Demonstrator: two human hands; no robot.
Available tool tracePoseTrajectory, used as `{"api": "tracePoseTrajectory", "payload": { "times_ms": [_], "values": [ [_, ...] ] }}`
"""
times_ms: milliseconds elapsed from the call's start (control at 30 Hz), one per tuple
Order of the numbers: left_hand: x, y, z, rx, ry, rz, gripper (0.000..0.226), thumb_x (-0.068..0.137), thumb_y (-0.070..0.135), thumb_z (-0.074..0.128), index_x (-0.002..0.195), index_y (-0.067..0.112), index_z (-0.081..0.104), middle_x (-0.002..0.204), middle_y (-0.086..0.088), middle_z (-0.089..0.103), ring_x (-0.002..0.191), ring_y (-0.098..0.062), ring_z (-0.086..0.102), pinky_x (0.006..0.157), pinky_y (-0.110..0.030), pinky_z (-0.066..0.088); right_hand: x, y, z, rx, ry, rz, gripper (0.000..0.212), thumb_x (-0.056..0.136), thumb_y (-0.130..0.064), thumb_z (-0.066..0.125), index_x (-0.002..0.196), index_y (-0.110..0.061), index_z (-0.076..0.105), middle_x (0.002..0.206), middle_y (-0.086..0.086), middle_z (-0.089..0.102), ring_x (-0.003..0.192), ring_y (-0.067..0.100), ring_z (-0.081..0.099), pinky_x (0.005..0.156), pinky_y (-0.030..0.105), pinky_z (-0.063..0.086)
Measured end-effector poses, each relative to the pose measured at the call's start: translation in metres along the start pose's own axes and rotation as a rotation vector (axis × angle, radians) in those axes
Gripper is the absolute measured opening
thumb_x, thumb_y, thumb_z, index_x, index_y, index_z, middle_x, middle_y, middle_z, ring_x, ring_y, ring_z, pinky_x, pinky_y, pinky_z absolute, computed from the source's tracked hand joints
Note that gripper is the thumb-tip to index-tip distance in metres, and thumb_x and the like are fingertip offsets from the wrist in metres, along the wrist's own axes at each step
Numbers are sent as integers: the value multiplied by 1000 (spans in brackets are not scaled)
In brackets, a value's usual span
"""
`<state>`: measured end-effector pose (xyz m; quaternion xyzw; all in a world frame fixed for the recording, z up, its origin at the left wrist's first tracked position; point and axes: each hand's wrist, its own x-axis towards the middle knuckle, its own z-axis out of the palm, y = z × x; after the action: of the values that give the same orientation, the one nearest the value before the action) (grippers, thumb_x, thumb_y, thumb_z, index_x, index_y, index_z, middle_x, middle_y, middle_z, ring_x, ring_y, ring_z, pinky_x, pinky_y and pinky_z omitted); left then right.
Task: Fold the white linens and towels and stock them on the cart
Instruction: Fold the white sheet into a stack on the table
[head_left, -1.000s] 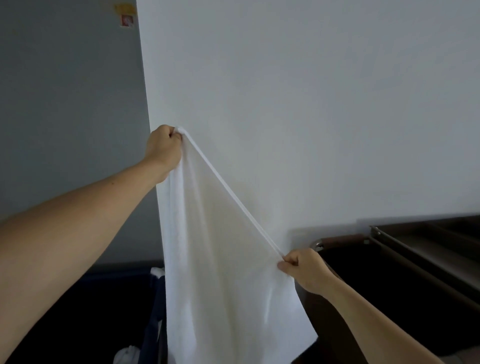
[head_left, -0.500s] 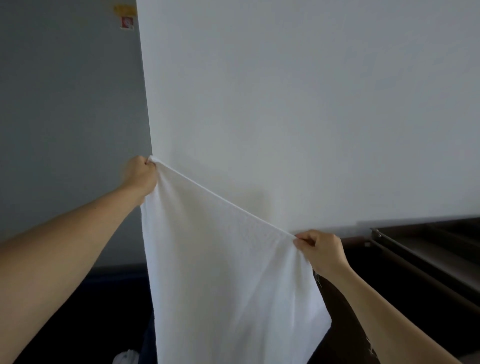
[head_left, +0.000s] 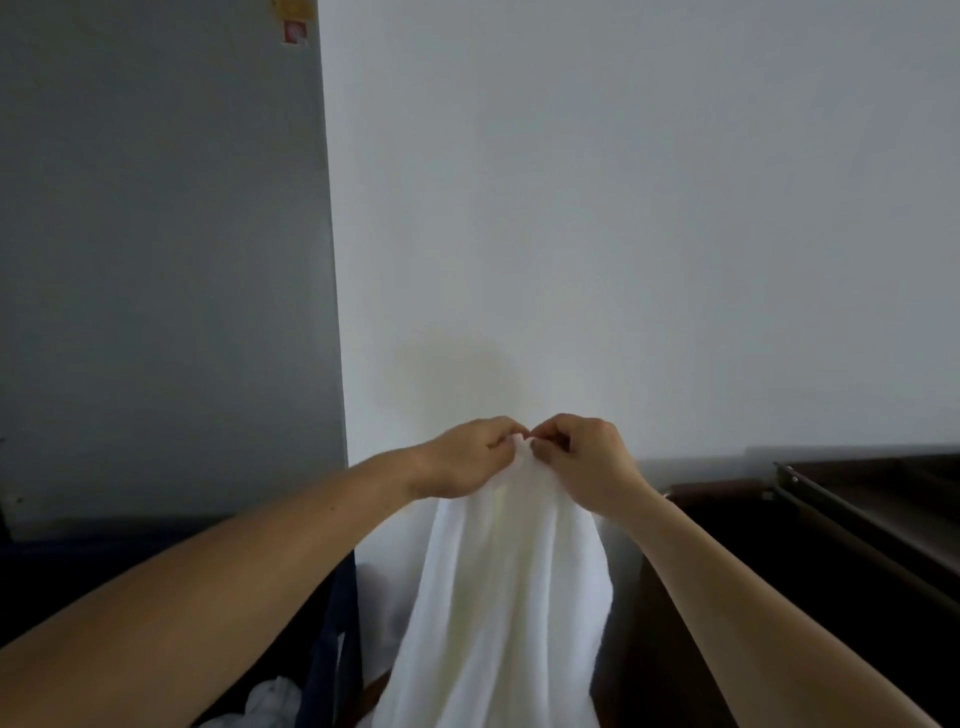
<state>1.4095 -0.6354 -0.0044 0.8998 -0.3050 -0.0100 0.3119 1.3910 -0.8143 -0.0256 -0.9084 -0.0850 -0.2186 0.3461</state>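
Left hand and right hand meet knuckle to knuckle, each pinching the top edge of the white towel, which hangs doubled just left of the dark cart.

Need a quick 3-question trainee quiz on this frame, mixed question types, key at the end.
1. True or false: the left hand and the right hand both pinch the top of the white towel, close together.
2. How does the towel lie? A) flat on the floor B) hanging down from the hands C) wrapped round one arm
3. Fill in: the dark cart stands on the person's ____ side.

Key: 1 true; 2 B; 3 right.
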Motion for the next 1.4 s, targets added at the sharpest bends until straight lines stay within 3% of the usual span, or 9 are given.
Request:
{"api": "tracePoseTrajectory", "payload": {
  "times_ms": [300,400,500,700,800,933,1200,1300,1400],
  "values": [
    [-2,-17,12,143,-30,30,38,100,46,45,114,12,56,100,-1,62,90,-19,58,76,-28,46,-14,6,7,212,-11,24,14,91,-19,70,85,-32,69,80,-18,68,74,-14,60,63,2,42],
    [0,-9,12,112,91,113,33,101,43,46,103,13,59,84,5,59,77,-12,55,65,-20,41,-17,7,4,276,25,26,8,90,-26,71,87,-33,68,80,-16,69,72,-11,61,62,4,43],
    [7,13,-4,160,212,228,26,102,32,48,98,10,61,87,-3,64,83,-23,59,75,-33,45,-12,4,-9,327,97,35,6,89,-30,72,84,-33,70,76,-14,71,68,-2,64,61,11,47],
    [36,73,-73,101,743,260,18,99,22,51,93,7,60,74,2,55,79,-24,55,68,-31,37,13,-25,-52,281,339,-87,21,91,-22,62,80,-39,62,68,-14,63,58,-6,56,52,9,40],
    [42,88,-91,116,831,267,18,100,24,48,92,11,57,70,7,50,76,-20,50,67,-28,33,9,-35,-50,311,343,-127,12,94,-34,59,105,-37,57,82,-16,61,70,-2,58,61,16,42],
    [43,80,-101,88,891,218,21,101,25,45,88,10,52,68,8,47,73,-22,48,66,-30,35,-7,-19,-47,149,334,-194,50,92,-44,61,133,-49,32,102,-19,53,81,1,55,69,15,42],
    [50,53,-112,17,960,89,24,100,29,42,88,10,51,71,7,48,65,-15,46,56,-30,35,-37,50,-39,-112,138,-110,13,95,-39,60,99,-28,66,93,-17,60,83,9,58,76,30,49],
    [56,39,-113,53,973,36,24,99,31,40,84,13,48,70,7,48,62,-10,45,53,-29,34,-46,69,-40,-113,81,-30,35,96,-46,55,68,-26,51,73,-8,53,65,9,52,59,25,40],
    [58,18,-114,73,972,-26,25,98,30,39,80,15,46,69,6,48,62,-11,44,54,-31,33,-55,85,-55,-54,165,72,41,97,-44,56,67,-16,56,66,-2,57,63,17,55,59,31,42]
  ]
}}
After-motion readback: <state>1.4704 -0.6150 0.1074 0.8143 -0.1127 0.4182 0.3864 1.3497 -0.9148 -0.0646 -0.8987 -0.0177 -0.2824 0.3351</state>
